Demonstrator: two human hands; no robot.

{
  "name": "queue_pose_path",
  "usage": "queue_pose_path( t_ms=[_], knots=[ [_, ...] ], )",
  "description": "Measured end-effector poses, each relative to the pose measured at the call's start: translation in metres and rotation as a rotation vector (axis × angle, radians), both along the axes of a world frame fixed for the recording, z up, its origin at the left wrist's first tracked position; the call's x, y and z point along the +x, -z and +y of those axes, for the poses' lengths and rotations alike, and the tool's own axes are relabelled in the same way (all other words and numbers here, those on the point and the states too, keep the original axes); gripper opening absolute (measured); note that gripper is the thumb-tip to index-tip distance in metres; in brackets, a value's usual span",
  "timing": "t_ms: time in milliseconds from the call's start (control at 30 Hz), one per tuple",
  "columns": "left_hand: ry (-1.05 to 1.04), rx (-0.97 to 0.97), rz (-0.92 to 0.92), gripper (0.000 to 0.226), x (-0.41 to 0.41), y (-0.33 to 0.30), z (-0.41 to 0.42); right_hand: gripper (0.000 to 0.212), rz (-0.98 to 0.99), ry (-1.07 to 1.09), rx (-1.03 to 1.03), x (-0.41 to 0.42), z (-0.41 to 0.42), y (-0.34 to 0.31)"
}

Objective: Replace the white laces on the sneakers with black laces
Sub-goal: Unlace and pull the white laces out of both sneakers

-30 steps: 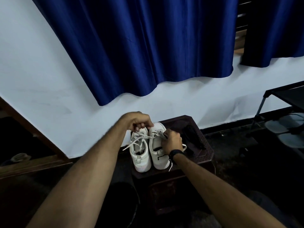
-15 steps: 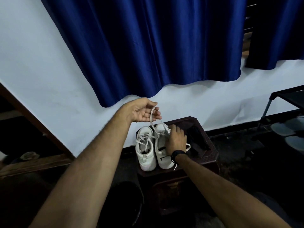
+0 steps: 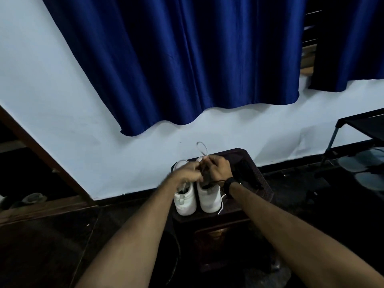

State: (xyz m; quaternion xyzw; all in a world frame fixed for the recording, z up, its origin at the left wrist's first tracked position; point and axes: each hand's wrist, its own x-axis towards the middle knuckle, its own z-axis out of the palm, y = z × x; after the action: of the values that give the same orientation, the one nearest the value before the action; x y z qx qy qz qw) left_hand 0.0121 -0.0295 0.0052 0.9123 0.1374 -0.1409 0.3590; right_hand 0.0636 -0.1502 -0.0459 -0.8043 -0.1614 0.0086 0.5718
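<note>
curtain (image 3: 187, 59): dark blue, hangs over the white wall (image 3: 52, 100), hem ends well above the stool.
second curtain (image 3: 349, 48): same blue, far right, apart from the first.
rack (image 3: 361, 129): dark metal frame at right edge, pale footwear on its lower shelf (too dim to tell what kind).
stool (image 3: 259, 196): dark brown, carved top, stands against the wall; carries both sneakers.
left sneaker (image 3: 185, 202): white, on the stool's left part, toe toward the wall, touching or just beside its pair.
right sneaker (image 3: 208, 199): white, heel toward camera, a loose white end trails off its right side onto the stool.
black laces (image 3: 247, 173): dark bundle lying on the stool, just right of the right hand, not held.
left hand (image 3: 187, 173): over the tongues of the sneakers, fingers curled, pinching lace near the right sneaker's eyelets.
right hand (image 3: 218, 168): black band at the wrist, fingers curled, pinching the white lace at the loop's base.
white lace (image 3: 202, 149): thin loop stands up above the two hands, against the wall.
</note>
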Motion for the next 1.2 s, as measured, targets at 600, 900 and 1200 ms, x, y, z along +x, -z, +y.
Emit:
queue_pose_path(
  t_ms=[600, 900, 1200],
  knots=[
    [-0.153, 0.358, -0.437, 0.025, -0.003, 0.035, -0.022, 0.036, -0.044, 0.263, 0.032, 0.054, -0.073, -0.099],
    [0.013, 0.555, -0.331, 0.022, 0.015, 0.031, -0.029, 0.058, -0.225, 0.361, -0.719, 0.033, -0.07, -0.038],
    [-0.179, 0.016, -0.349, 0.009, 0.028, 0.036, -0.005, 0.025, -0.091, 0.11, -0.229, -0.013, -0.02, 0.034]
  ],
)
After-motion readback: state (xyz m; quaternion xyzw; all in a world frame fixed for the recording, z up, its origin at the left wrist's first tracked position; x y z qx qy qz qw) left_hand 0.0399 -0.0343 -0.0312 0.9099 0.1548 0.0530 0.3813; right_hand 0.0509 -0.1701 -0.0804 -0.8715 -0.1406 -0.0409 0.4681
